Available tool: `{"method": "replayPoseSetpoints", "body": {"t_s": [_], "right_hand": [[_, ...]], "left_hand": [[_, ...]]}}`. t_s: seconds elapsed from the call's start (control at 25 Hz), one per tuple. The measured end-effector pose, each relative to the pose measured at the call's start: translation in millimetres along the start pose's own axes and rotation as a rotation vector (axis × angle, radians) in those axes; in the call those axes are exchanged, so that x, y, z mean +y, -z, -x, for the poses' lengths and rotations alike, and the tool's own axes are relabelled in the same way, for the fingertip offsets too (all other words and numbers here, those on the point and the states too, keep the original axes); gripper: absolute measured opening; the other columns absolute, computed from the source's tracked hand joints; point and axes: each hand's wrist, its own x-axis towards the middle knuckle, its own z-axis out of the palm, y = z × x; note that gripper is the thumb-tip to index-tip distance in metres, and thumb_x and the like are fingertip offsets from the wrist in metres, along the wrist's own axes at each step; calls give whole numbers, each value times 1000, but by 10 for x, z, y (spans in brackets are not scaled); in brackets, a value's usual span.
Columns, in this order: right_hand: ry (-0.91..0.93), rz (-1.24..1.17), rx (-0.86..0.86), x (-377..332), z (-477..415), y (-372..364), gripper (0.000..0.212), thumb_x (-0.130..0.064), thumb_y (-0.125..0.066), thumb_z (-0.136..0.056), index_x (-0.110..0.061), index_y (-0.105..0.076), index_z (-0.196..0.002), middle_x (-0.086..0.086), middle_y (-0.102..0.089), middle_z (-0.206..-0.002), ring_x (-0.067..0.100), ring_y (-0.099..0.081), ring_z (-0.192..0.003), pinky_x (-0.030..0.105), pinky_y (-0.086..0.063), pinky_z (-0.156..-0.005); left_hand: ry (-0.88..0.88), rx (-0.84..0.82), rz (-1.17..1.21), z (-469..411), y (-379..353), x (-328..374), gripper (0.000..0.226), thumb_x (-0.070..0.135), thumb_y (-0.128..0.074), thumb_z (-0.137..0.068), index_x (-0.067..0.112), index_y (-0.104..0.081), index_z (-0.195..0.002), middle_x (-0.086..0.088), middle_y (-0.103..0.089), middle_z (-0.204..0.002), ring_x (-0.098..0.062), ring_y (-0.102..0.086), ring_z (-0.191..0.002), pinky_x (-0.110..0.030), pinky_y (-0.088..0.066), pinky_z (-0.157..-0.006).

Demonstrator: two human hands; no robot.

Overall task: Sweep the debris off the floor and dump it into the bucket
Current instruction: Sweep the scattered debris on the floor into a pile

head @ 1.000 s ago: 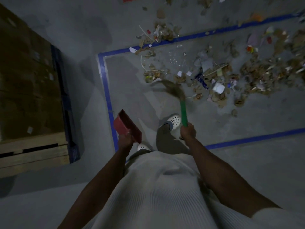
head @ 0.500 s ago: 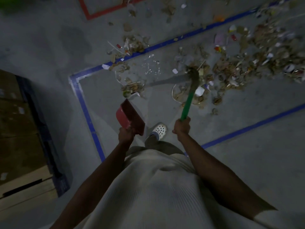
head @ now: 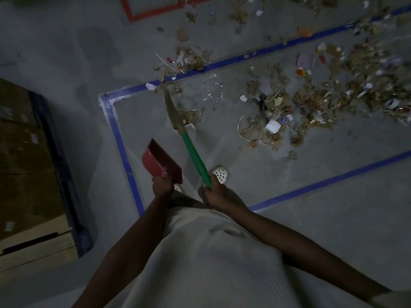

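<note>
L hand (head: 162,185) gripped the dustpan (head: 161,162), R hand (head: 214,187) the broom (head: 193,152) mid-frame; a hard flick could've flung debris (head: 278,112) past the blue tape (head: 244,57).

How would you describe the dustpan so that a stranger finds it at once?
Find the blue tape rectangle on the grey floor. Just inside its left line, the left hand holds the dustpan. It is the only red scoop, beside the green-handled broom in the right hand.
</note>
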Motion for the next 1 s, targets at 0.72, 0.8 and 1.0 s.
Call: {"method": "replayPoseSetpoints", "body": {"t_s": [0.72,0.8,1.0], "right_hand": [[-341,-164,303,555,707,-917,61,-22,-47,-101,-13,-24,-157,23,-57,-136,41,-58,-121,44,-47,-103],[-230,-2,261,530,792,-963,69,-23,-46,-101,-15,-12,-160,21,-60,-130,40,-60,-115,46,-48,-101],[-32,104,121,682,715,-668,72,-18,-45,-100,-26,-10,-162,24,-60,-131,40,-60,-115,44,-49,-98]], "left_hand": [[-147,-180,-236,94,466,-864,61,45,-46,-102,-9,-45,-130,-30,-55,-130,-42,-56,-119,-47,-45,-100],[-195,-170,-242,141,428,-828,59,42,-46,-103,-11,-49,-129,-31,-55,-129,-43,-56,-118,-49,-45,-100],[-209,-163,-194,343,182,-719,48,34,-45,-105,-7,-59,-125,-29,-61,-123,-40,-61,-111,-41,-49,-90]]}}
